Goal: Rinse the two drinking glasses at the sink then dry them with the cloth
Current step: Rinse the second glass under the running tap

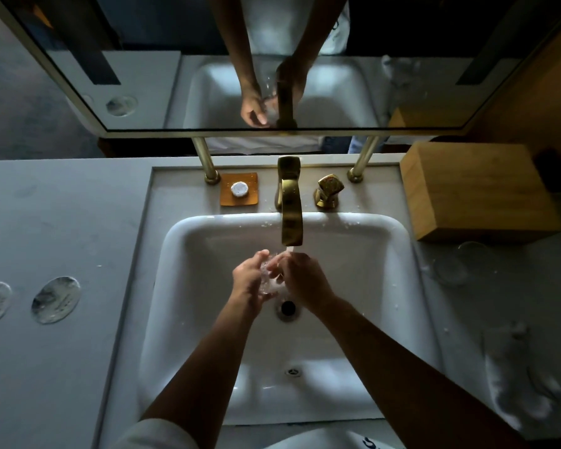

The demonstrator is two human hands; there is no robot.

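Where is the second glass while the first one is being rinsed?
In the head view, the second glass stands on the counter right of the sink, just in front of the wooden box.

- Two hands: left hand (pixel 248 277), right hand (pixel 302 280)
- Two drinking glasses: one glass (pixel 270 277) held, second glass (pixel 450 268) on the surface (pixel 62 222)
- One cloth (pixel 518 377)
- One sink (pixel 208 319)
- One tap (pixel 291 202)
- Two round coasters (pixel 56 299)

We reached both bare forearms forward and inward from the lower edge of the view, so that our wrists converged ahead of us. Our left hand (pixel 250 277) was cupped with its palm turned toward the right, fingers curled. Our right hand (pixel 300 278) faced it, knuckles up, its fingertips touching those of the left.
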